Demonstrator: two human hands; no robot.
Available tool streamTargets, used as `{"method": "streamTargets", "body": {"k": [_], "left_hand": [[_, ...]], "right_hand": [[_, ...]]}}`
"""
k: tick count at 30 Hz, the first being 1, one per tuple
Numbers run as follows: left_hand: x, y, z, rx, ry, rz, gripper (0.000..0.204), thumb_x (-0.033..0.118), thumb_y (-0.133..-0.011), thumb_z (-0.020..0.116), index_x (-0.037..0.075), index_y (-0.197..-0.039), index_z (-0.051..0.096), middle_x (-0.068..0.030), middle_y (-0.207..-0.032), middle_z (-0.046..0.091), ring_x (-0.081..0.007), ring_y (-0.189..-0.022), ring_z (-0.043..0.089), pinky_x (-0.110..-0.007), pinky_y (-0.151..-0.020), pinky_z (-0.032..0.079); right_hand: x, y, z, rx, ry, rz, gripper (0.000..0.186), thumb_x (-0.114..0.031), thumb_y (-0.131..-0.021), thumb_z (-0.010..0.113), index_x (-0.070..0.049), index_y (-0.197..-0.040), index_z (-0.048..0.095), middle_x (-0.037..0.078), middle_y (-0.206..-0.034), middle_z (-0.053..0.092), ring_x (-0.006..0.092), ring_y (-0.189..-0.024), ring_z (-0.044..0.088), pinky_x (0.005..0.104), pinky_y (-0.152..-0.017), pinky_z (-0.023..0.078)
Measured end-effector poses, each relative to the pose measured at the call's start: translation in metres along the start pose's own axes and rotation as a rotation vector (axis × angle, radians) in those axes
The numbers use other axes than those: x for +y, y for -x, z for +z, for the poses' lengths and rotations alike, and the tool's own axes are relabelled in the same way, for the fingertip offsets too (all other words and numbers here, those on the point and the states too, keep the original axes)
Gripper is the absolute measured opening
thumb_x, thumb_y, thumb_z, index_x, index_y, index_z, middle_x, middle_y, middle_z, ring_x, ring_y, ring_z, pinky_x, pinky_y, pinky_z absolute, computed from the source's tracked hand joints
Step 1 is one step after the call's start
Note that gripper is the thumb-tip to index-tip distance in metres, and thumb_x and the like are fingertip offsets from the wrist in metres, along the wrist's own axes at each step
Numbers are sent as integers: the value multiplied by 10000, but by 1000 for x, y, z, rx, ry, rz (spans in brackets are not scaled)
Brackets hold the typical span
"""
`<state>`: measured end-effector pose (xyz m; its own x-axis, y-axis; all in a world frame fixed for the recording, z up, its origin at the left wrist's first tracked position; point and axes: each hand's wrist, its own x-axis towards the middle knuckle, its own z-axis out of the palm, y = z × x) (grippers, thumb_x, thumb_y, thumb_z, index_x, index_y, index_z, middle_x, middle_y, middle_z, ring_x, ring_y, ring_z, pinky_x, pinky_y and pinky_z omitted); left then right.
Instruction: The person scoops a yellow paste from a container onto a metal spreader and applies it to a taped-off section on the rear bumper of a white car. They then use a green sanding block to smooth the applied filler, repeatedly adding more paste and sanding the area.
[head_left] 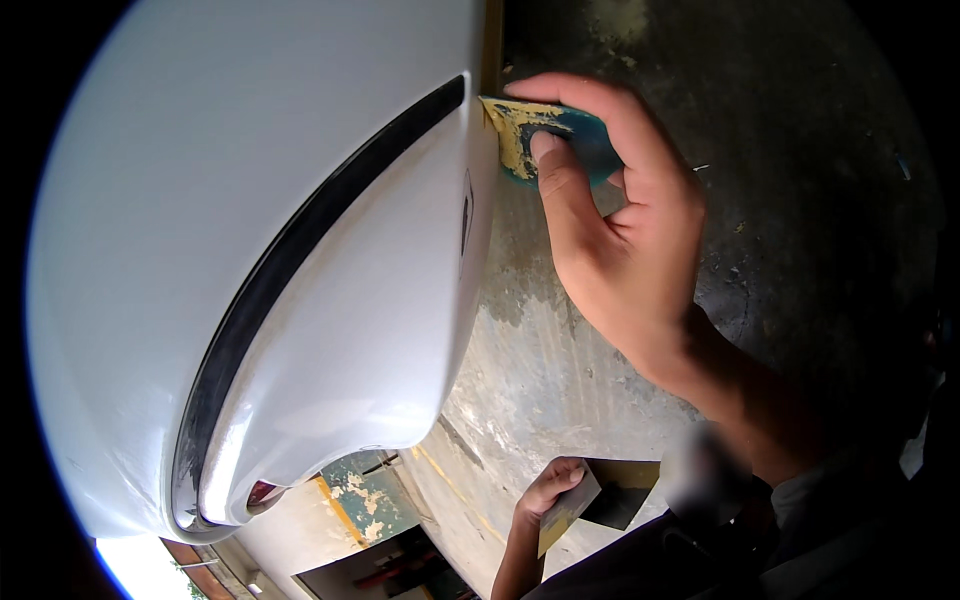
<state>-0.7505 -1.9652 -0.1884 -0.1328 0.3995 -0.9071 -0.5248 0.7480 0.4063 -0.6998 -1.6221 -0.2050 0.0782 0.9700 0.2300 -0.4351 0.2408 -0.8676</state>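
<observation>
My right hand (640, 215) pinches a green putty spreader (590, 145) between thumb and fingers. Yellow putty is smeared over its left part, and its left edge meets the edge of a white car body panel (350, 300), or comes very near it. Lower down and smaller in the picture, my left hand (550, 487) is closed on a pale flat plate (572, 508) with yellow putty along its lower end. A dark rectangular piece (622, 492) shows beside that plate; I cannot tell whether it is held too.
A black trim strip (300, 225) curves along the panel, with a red lamp (263, 493) near its lower end. Below and behind is a stained concrete floor (530, 370). A peeling green and yellow wall (365, 500) stands beyond. Dark clothing (640, 560) fills the lower right.
</observation>
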Motion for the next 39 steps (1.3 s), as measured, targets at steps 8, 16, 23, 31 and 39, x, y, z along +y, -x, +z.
{"method": "streamTargets", "body": {"k": [8,16,23,31,39], "left_hand": [[-3,6,4,-5,35,-4,286,306,-817,644,47,-740,552,28,-656,521,-57,-589,446,-205,-537,347],[-2,6,2,-37,30,20,269,287,-839,619,28,-782,576,24,-699,546,-51,-628,461,-201,-576,366],[-2,6,8,-45,90,35,261,270,-825,636,18,-784,583,9,-684,559,-64,-602,482,-199,-560,379],[-8,3,14,64,26,121,270,277,-821,639,15,-784,586,4,-683,563,-68,-594,485,-200,-552,378],[4,3,17,-25,45,76,298,308,-824,640,25,-757,575,18,-653,537,-61,-584,460,-205,-531,353]], "right_hand": [[-7,6,2,11,1,-64,231,91,-818,537,-9,-1015,605,62,-901,634,87,-772,590,195,-660,456],[-14,20,3,-3,-75,-81,230,110,-814,537,12,-1015,594,89,-962,605,124,-828,586,219,-703,463],[-18,31,6,26,-76,-147,250,138,-792,548,12,-1001,599,117,-972,600,162,-844,588,239,-716,479],[-29,52,-3,-88,-157,-136,333,190,-697,536,24,-978,601,141,-936,606,208,-818,611,272,-673,505],[-11,31,-17,0,-192,138,282,133,-781,537,-13,-1017,582,119,-904,587,195,-791,595,269,-679,468]]}}
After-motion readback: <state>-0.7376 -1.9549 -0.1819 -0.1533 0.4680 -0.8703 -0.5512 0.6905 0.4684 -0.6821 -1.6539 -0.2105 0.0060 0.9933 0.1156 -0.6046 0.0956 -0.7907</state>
